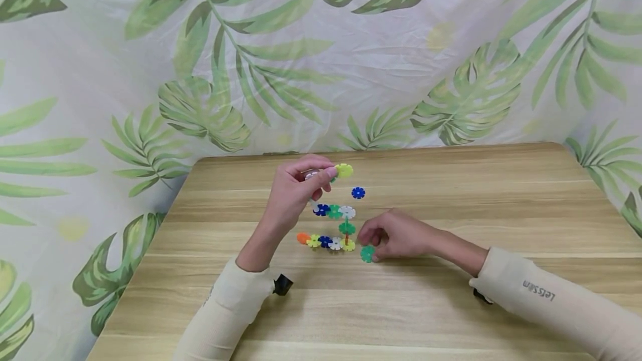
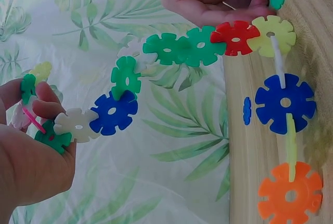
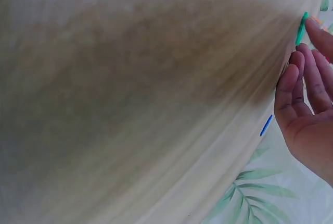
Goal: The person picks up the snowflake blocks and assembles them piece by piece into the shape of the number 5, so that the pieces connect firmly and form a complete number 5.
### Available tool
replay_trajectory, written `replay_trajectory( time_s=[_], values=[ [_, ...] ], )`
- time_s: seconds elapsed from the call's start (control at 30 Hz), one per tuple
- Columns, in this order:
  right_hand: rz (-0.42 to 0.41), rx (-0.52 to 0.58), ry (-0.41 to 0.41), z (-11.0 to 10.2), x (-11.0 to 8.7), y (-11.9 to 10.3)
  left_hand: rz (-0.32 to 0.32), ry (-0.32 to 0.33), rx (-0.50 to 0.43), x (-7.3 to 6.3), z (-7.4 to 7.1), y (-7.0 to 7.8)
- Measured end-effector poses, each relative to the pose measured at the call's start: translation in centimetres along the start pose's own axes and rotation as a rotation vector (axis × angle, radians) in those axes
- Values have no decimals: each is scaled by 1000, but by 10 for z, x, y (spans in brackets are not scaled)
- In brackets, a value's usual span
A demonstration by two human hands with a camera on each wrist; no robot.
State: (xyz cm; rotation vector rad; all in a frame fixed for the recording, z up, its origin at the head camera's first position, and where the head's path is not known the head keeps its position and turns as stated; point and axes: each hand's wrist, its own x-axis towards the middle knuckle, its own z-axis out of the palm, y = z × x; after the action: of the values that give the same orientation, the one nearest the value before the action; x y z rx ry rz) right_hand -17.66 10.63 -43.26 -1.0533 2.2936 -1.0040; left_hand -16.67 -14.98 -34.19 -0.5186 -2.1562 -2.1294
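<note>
A chain of interlocking flower-shaped plastic discs (image 2: 113, 111) in several colours bends between the tabletop and my left hand (image 1: 296, 188). My left thumb and fingers pinch its raised end, where a yellow-green disc (image 1: 344, 170) sticks out past the fingertips. The lower row runs along the table to an orange disc (image 2: 291, 193). Right of the chain, my right hand (image 1: 401, 234) holds a loose green disc (image 1: 368, 253) at its thumb tip, low by the tabletop. In the right wrist view this green disc (image 3: 302, 28) shows edge-on; the fingers partly hide the grip.
A single blue disc (image 1: 358, 193) lies on the wooden table (image 1: 426, 316), behind the right hand and beside the chain. Leaf-printed cloth (image 1: 381, 60) hangs behind the table's far edge. A small black device (image 1: 283, 284) sits at the left wrist.
</note>
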Motion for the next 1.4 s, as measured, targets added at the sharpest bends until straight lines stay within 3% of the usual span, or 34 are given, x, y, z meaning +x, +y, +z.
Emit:
replay_trajectory(
  time_s=[0.47, 0.63, 0.97, 1.2, 1.4],
  values=[
    [24, -32, 50, -6, -5, 0, -1, -6, -10, 0, 0, -2],
    [24, -21, 143, -16, -8, -5, 1, -8, -17, 0, 1, -1],
    [6, 181, 394, -51, -17, -33, -32, 2, -12, 1, 1, -1],
    [48, 319, 484, -64, -20, -47, -36, 8, -12, 0, 1, -1],
    [-14, 384, 536, -69, -18, -59, -36, 8, -16, 0, 1, -1]
  ],
)
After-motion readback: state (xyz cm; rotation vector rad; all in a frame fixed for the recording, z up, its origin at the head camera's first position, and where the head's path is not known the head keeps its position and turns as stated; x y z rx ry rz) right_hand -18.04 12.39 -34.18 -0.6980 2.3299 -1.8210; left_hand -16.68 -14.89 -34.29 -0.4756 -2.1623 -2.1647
